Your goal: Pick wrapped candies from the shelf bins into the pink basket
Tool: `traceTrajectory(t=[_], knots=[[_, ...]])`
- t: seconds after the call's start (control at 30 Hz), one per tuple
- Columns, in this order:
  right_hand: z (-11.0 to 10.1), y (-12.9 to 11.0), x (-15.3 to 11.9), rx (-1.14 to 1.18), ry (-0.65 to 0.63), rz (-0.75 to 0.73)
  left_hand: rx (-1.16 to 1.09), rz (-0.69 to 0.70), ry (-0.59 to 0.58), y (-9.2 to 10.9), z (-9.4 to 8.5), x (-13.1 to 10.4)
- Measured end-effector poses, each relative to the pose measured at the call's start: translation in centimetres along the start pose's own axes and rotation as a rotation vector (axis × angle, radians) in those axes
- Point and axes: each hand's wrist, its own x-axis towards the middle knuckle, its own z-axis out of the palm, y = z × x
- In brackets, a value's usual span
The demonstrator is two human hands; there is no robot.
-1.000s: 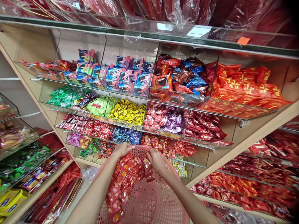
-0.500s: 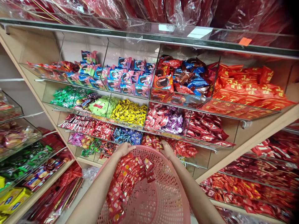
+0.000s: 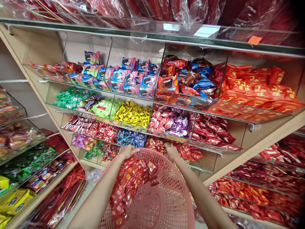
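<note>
A pink perforated plastic basket (image 3: 176, 194) is tilted with its mouth facing me. Inside, red-wrapped candies (image 3: 133, 178) are heaped toward the left; bare basket bottom shows to the right. My left hand (image 3: 128, 151) is closed on the far rim, at the left. My right hand (image 3: 170, 152) is closed at the far rim on the right, its fingers partly hidden and close to red candies (image 3: 154, 143) in a low shelf bin. Both forearms reach over the basket.
Ahead stands a wooden shelf with clear dividers, holding yellow candies (image 3: 133, 114), purple candies (image 3: 177, 124), blue snack packs (image 3: 121, 76) and orange packets (image 3: 254, 84). More stocked shelves flank it, with yellow packs (image 3: 19, 202) at lower left. A glass shelf edge (image 3: 152, 35) crosses above.
The view has shifted slightly, so the shelves appear a little farther right. Both hands remain at the basket's rim, and the candies inside lie as before.
</note>
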Motion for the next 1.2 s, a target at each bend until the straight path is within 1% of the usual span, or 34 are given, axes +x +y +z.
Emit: traceTrajectory(t=[0.23, 0.43, 0.53, 0.63, 0.77, 0.87, 0.93, 0.97, 1.03, 1.1, 1.2], knots=[[-0.4, 0.7, -0.3, 0.039, -0.072, -0.041, 0.004, 0.001, -0.002, 0.1, -0.1, -0.1], [-0.6, 1.0, 0.1, 0.073, -0.089, 0.001, -0.015, -0.002, 0.008, 0.0, 0.2, 0.0], [-1.4, 1.2, 0.1, 0.083, -0.107, 0.007, -0.017, -0.003, 0.008, -0.1, 0.2, 0.1], [-2.8, 1.2, -0.3, 0.098, -0.132, 0.000, -0.010, -0.011, 0.002, -0.1, 0.2, 0.1], [-4.8, 0.2, -1.4, 0.091, -0.102, -0.006, 0.000, 0.002, -0.007, -0.1, 0.0, 0.1], [-5.4, -1.8, -2.5, 0.126, -0.014, -0.044, 0.009, 0.006, -0.010, 0.0, 0.0, 0.0], [-4.7, -3.8, -3.1, 0.227, 0.047, -0.110, 0.013, 0.010, -0.011, 0.0, 0.0, 0.0], [-3.9, -4.8, -3.3, 0.298, 0.063, -0.150, 0.014, 0.016, -0.013, 0.0, 0.0, 0.0], [-1.8, -6.9, -3.5, 0.445, 0.048, -0.217, 0.016, 0.031, -0.014, 0.0, 0.1, 0.0], [0.5, -8.7, -3.5, 0.540, 0.059, -0.216, 0.018, 0.031, -0.006, -0.1, 0.2, 0.1], [3.5, -10.5, -3.2, 0.565, 0.124, -0.128, 0.016, 0.015, 0.009, -0.1, 0.3, 0.1]])
